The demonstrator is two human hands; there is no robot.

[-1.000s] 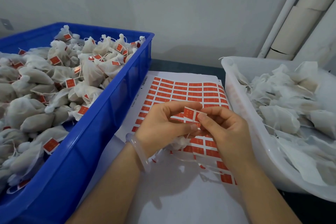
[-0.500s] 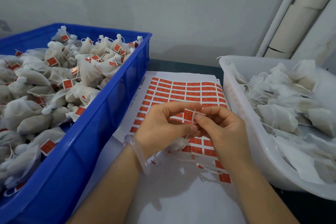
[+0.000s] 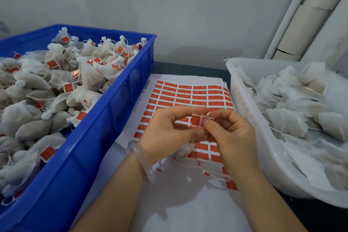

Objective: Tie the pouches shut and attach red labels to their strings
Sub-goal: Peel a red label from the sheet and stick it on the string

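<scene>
We have the label [image 3: 195, 120] in both hands. The left hand [image 3: 165, 132] curls round it, forefinger over its top edge and thumb below. The right hand [image 3: 232, 134] pinches the pale flap on its right side between thumb and forefinger. The string [image 3: 202, 117] crosses the label where the red face meets the flap, so we judge the step to be folding the label shut over the string.

To do it well, we want the string lying straight in the crease before we press. The two halves should meet edge to edge so no sticky margin shows, and then we squeeze firmly from the fold outward. If the string slips toward an edge, the label may hang crooked or pull free, so a light tension from the left hand should help.

The label is small and rectangular, red with faint print we cannot read, and its turned side is white. It sits above the near half of the sheet [image 3: 146, 98], which carries rows of the same red labels, with gaps in the nearer rows.

The pouch [image 3: 183, 149], white, gauzy and gathered at the neck, hangs just below the hands over the sheet, mostly hidden by them. We cannot tell whether its knot is tight.

Left of the sheet, a blue crate [image 3: 105, 122] is heaped with labelled pouches [image 3: 33, 81]. Right of the sheet, a white tub [image 3: 244, 118] holds bare pouches [image 3: 286, 120].
</scene>
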